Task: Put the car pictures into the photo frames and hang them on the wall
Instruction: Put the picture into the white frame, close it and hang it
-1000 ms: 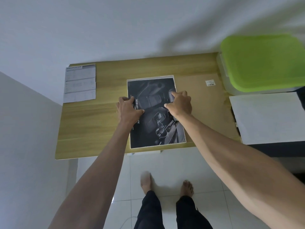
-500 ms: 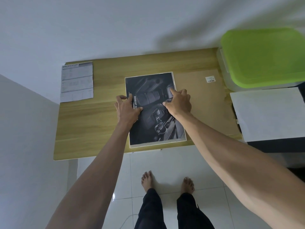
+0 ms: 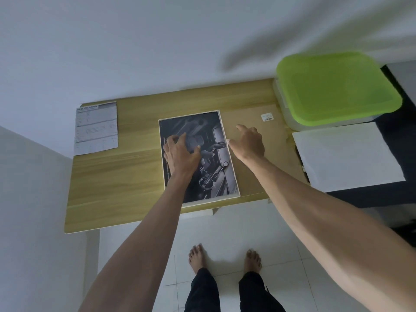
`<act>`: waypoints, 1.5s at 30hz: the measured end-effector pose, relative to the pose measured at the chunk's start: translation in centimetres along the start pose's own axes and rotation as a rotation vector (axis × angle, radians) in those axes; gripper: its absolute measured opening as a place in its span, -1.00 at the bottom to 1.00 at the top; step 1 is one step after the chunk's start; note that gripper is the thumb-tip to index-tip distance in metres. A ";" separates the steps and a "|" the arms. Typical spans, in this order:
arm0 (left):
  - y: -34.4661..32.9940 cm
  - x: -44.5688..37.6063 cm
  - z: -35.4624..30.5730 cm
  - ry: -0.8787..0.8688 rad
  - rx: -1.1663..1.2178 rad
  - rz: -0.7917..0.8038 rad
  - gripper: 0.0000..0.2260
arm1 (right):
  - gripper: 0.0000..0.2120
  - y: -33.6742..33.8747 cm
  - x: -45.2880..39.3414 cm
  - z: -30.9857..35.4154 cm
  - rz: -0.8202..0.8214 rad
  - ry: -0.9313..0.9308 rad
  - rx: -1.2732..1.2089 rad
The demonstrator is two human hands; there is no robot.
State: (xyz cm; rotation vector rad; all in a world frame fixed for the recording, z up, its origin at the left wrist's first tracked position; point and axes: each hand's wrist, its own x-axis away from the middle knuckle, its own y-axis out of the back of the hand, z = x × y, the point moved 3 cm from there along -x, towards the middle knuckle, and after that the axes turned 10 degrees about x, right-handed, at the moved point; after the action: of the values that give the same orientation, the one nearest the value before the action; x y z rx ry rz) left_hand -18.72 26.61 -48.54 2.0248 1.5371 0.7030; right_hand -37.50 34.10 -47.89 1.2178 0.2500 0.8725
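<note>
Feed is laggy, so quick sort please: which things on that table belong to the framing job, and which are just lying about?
Job:
car picture
brown backing board
left hand, on the picture
right hand, over the board

Lying about:
specification sheet
green-lidded box
white sheet

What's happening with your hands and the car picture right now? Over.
Left hand flat on car picture. Right hand open over brown backing board beside it. Picture lies on wooden table. Nothing blocking.

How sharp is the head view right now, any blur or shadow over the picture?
Head view: dim, even light, no glare; the dark car-interior picture reads soft, its side caption illegible; the left hand on it and right hand look slightly smeared; a blurred shadow crosses the white wall; wide-angle bending at edges.
</note>
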 end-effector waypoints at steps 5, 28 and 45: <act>-5.4 2.4 -6.5 -0.058 0.156 0.141 -0.49 | -0.49 3.3 -0.1 -5.4 -0.034 -0.082 -0.015; -13.2 6.1 -10.0 0.122 -0.052 0.159 -0.45 | -0.43 4.1 -1.2 -16.3 0.076 -0.141 -0.060; -13.5 4.7 -9.9 0.274 0.236 0.038 -0.38 | -0.31 4.6 -2.0 -17.4 0.108 -0.144 -0.237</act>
State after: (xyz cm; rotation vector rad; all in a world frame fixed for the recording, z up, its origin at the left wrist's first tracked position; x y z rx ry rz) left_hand -33.80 35.21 -49.68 2.2054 1.8148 0.8808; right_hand -51.34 45.40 -50.71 1.0731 -0.0354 0.8768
